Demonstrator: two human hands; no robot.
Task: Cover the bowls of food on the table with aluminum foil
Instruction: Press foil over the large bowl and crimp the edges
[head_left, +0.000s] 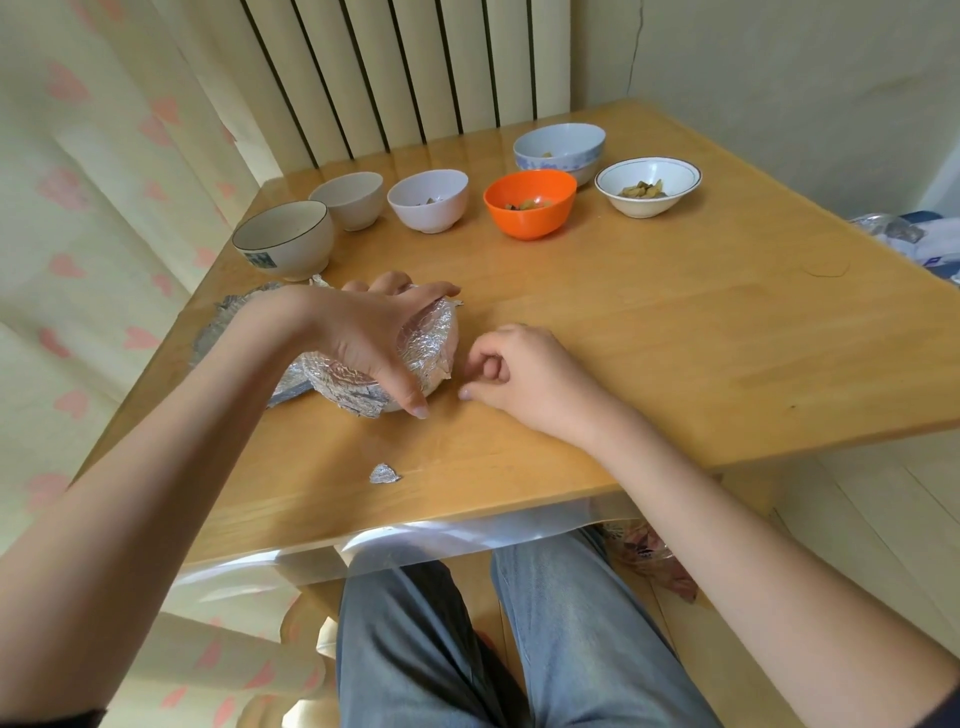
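Now, near the counter's (649, 332) left edge: left hand (379, 332) cups the foil-wrapped bowl (426, 343), fingers curled over its top, pressing foil down. Right hand (519, 371) just beside it, loosely curled, grasping nothing. Step looks like crimping. Six uncovered bowls (530, 202) wait behind; next probably needs fresh foil.

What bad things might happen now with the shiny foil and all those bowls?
The crinkled aluminum foil on the foil-wrapped bowl already looks torn at its edge, so the left hand pressing it may rip it more. The small loose foil scrap lies near the wooden table's front edge and might fall off.
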